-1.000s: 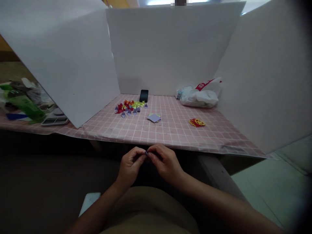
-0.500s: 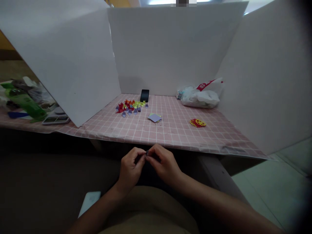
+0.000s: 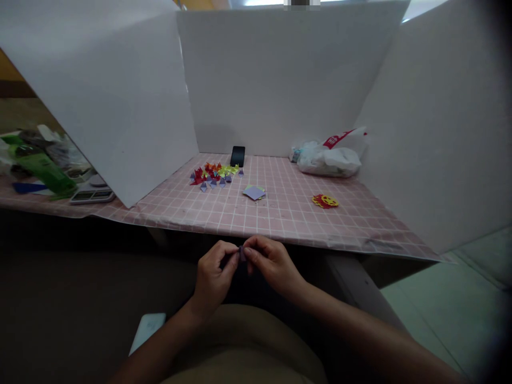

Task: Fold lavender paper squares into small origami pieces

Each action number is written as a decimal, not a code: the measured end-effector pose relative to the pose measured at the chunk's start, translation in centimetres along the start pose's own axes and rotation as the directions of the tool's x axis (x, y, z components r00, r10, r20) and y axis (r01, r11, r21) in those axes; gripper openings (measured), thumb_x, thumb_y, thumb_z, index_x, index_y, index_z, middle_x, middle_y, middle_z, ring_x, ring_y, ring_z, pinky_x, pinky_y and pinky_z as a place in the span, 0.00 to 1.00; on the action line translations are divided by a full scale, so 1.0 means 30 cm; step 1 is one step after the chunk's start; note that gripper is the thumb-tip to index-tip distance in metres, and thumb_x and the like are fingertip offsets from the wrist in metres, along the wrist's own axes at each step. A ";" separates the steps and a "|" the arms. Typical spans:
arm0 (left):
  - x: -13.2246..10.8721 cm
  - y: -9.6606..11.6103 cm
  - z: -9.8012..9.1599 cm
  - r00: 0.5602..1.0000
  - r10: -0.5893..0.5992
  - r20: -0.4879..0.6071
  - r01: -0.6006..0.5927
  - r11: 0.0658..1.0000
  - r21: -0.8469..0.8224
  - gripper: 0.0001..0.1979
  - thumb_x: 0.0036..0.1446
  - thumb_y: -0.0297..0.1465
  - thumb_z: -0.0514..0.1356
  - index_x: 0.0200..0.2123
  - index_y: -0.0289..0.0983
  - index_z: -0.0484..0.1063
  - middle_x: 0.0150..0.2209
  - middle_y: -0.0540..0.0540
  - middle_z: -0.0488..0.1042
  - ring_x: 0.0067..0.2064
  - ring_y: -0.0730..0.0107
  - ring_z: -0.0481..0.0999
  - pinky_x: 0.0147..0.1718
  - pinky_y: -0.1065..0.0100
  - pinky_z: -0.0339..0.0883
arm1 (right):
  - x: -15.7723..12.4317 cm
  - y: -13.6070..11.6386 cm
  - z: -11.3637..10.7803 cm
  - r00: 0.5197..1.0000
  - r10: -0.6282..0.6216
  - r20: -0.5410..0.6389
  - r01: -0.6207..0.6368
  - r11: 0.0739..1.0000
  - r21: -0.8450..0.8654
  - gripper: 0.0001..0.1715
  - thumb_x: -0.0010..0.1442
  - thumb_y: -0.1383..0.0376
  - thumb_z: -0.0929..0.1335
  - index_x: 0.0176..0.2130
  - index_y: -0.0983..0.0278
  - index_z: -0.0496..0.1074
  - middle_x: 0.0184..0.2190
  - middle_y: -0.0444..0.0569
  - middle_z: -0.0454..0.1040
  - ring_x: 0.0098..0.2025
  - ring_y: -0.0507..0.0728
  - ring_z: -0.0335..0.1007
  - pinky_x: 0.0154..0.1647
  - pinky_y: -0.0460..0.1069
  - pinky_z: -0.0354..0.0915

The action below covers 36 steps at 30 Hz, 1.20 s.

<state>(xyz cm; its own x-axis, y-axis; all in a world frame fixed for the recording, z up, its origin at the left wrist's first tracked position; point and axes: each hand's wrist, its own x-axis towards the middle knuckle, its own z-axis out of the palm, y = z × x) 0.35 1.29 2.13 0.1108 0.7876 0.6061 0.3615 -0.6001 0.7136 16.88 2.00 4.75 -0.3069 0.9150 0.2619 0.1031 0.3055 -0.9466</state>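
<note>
Between my two hands, just below the table's front edge, is a small folded piece of purple paper (image 3: 242,254). My left hand (image 3: 216,273) pinches it between thumb and forefinger. My right hand (image 3: 272,264) grips its other side with thumb and fingertips, which partly cover it. Beyond them on the table lies a short stack of square paper sheets (image 3: 254,192), purple on top. Farther left stands a cluster of small folded paper figures (image 3: 214,175) in red, orange, yellow and purple.
Yellow and red cut-out pieces (image 3: 325,201) lie on the right of the pink checked table (image 3: 280,221). A phone (image 3: 237,156) and a white plastic bag (image 3: 330,160) are at the back. White panels (image 3: 272,80) enclose three sides; a kitchen scale (image 3: 93,196) sits outside the left one.
My right hand has shifted slightly, its thumb and fingers taking a different hold, and more of the purple paper shows. My left hand stays nearly in place.
</note>
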 end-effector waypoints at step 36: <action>-0.010 -0.049 0.019 0.970 0.244 -0.015 -0.225 0.915 0.336 0.08 0.63 0.22 0.56 0.41 0.39 0.71 0.43 0.42 0.77 0.45 0.66 0.79 0.45 0.66 0.73 | 0.002 0.038 0.038 0.970 0.105 -0.220 -0.129 0.986 -0.101 0.02 0.57 0.66 0.66 0.33 0.63 0.67 0.24 0.41 0.69 0.25 0.51 0.65 0.26 0.46 0.61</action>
<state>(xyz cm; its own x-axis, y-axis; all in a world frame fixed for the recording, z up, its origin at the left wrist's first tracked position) 0.32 2.01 0.70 0.1819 0.6151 0.7671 0.6167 -0.6790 0.3982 15.90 2.09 3.46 -0.0789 0.9774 0.1963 0.2374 0.2096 -0.9485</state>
